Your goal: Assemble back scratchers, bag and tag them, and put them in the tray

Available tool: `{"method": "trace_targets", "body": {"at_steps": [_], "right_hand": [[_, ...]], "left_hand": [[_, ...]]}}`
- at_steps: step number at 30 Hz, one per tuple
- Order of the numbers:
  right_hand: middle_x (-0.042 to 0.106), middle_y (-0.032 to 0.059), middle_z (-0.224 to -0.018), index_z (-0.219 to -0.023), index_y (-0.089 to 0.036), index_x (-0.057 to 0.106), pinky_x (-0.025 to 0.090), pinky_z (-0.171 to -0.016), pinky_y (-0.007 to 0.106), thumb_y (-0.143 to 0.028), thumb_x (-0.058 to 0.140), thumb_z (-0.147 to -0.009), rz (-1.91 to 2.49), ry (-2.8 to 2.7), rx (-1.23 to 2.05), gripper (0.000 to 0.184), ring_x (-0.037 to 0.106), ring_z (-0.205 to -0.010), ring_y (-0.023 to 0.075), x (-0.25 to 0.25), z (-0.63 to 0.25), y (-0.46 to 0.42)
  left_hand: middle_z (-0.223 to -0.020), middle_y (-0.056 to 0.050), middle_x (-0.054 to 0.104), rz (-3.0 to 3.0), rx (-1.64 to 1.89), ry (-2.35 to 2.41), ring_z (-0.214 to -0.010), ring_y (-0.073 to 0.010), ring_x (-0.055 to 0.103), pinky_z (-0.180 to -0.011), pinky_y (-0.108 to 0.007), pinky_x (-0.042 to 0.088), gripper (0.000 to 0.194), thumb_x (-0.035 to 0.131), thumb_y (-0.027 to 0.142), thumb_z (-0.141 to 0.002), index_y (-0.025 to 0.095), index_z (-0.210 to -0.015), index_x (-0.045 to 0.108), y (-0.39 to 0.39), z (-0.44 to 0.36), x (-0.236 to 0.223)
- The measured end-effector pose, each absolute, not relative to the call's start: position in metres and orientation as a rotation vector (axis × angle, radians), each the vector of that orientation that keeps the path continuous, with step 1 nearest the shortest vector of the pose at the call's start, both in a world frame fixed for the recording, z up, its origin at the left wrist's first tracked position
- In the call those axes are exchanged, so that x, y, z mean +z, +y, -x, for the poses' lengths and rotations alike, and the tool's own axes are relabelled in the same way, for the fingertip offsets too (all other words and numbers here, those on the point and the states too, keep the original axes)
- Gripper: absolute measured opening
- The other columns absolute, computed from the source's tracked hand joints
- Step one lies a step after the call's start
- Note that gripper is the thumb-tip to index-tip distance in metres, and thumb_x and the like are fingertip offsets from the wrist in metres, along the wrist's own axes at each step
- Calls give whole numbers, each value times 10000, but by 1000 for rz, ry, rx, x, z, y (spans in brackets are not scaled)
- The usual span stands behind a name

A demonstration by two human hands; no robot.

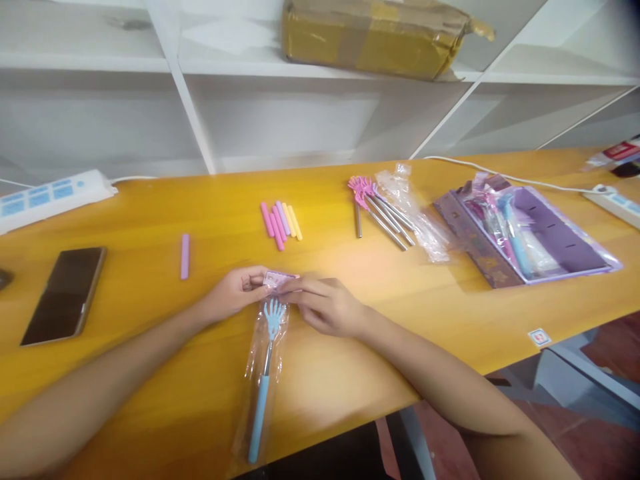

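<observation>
A blue back scratcher (259, 417) with a hand-shaped head lies inside a clear plastic bag (278, 347), its handle toward me. At the bag's top is a small purple card header (273, 280). My left hand (235, 291) pinches the header's left side between thumb and fingers. From the right, my right hand (325, 305) has its fingers closed on the header's other side. Beyond my hands lie several pink, lilac and yellow handle tubes (280, 225). One more lilac tube (185, 256) lies apart to the left.
Pink-headed metal back scratchers (385, 213) lie beside crumpled plastic bags (425, 230). On the right, a purple display box (565, 233) holds bagged back scratchers. A phone (64, 295) and power strip (55, 199) are left; a cardboard box (370, 37) sits on the shelf.
</observation>
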State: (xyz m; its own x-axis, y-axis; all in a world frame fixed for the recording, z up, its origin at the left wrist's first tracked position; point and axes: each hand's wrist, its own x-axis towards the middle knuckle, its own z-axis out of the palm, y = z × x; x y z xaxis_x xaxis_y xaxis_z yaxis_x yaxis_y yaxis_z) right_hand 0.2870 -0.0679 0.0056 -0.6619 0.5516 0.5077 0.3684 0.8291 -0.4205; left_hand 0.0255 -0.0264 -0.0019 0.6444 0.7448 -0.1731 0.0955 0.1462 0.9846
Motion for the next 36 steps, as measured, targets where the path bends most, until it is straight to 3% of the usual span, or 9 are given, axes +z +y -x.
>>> {"method": "trace_targets", "body": {"at_steps": [9, 16, 36], "right_hand": [[667, 45, -1353, -1279, -170, 651, 586, -808, 217, -91, 483, -981, 684, -2420, 219, 351, 698, -1109, 105, 11, -285, -72], [698, 49, -1289, -1264, -164, 661, 597, -857, 231, -95, 474, -989, 676, -2410, 224, 340, 705, -1101, 103, 13, -284, -73], [708, 27, -1228, -1196, -182, 675, 594, -831, 236, -91, 482, -963, 709, -2370, 263, 317, 707, -1029, 96, 10, -284, -73]], "left_hand": [[-1199, -110, 794, -1305, 541, 799, -1097, -249, 750, -963, -366, 576, 331, 764, 376, -926, 171, -1183, 726, -27, -27, 1], [-1045, -74, 820, -1339, 522, 862, -969, -223, 760, -895, -335, 580, 287, 741, 412, -937, 177, -1102, 748, -28, -26, -3], [-1052, -70, 815, -1367, 533, 846, -979, -234, 756, -891, -335, 576, 296, 734, 408, -939, 186, -1134, 749, -28, -27, -1]]}}
